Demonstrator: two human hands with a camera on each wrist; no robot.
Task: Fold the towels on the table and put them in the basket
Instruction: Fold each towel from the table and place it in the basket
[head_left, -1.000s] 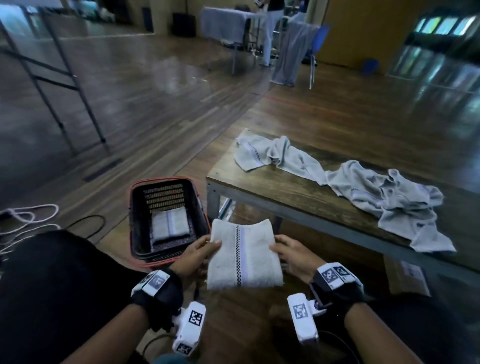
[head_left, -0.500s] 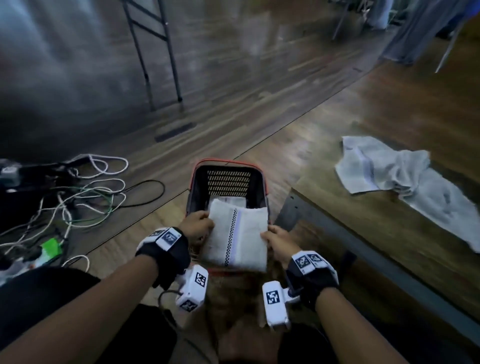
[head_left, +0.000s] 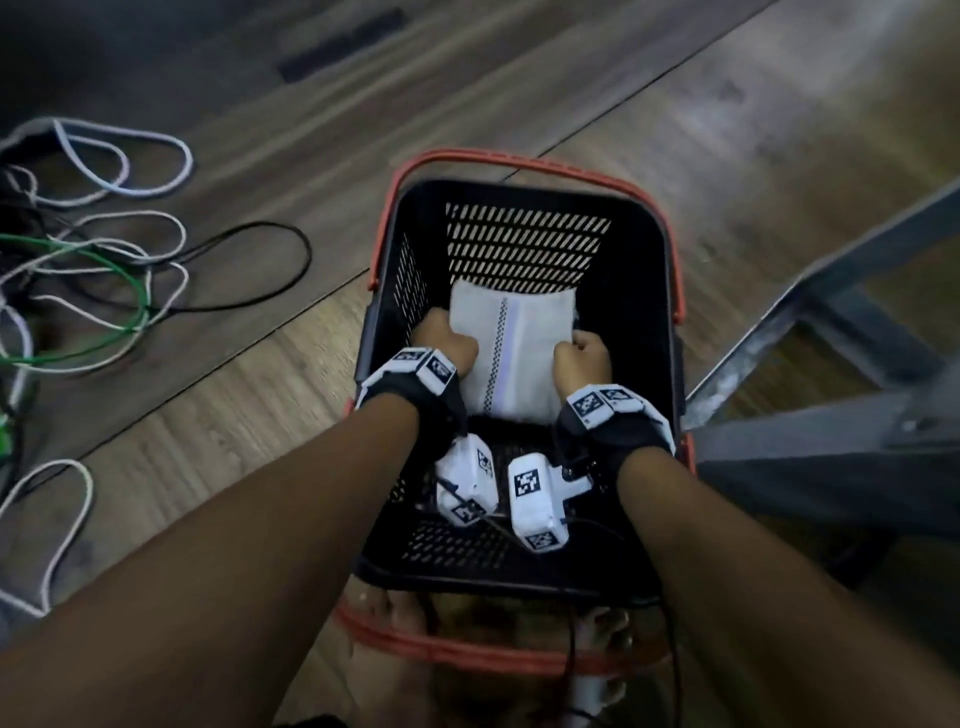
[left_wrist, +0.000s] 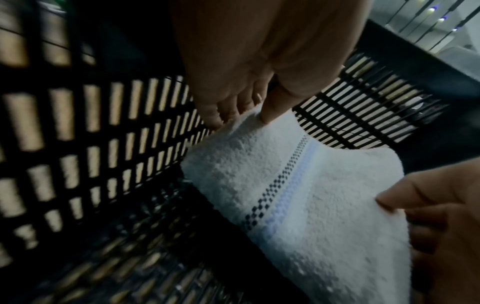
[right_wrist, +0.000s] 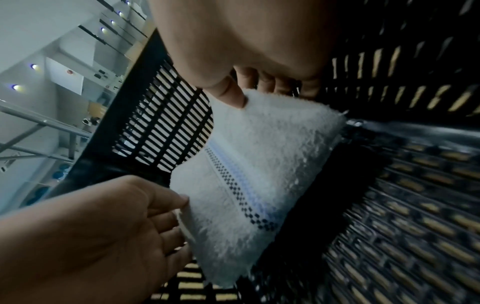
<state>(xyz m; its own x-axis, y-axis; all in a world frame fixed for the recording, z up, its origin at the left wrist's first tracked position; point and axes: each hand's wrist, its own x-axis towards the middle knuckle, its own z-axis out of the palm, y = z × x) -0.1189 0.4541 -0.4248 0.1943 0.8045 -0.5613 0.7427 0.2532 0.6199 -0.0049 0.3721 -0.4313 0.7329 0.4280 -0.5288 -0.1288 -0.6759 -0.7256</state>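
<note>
Down inside the basket (head_left: 644, 218), toward its 12 o'clock wall, the folded towel (head_left: 511, 358) now sits low between both hands; half a second ago it was only over the rim. At 9 o'clock the left hand (head_left: 447, 340) pinches one edge, at 3 o'clock the right hand (head_left: 582, 358) pinches the other. Cables (head_left: 104, 270) lie on the floor (head_left: 260, 415) at 9 o'clock.

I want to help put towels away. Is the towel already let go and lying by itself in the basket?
No, both the left hand and the right hand grip the towel's sides inside the basket.
</note>
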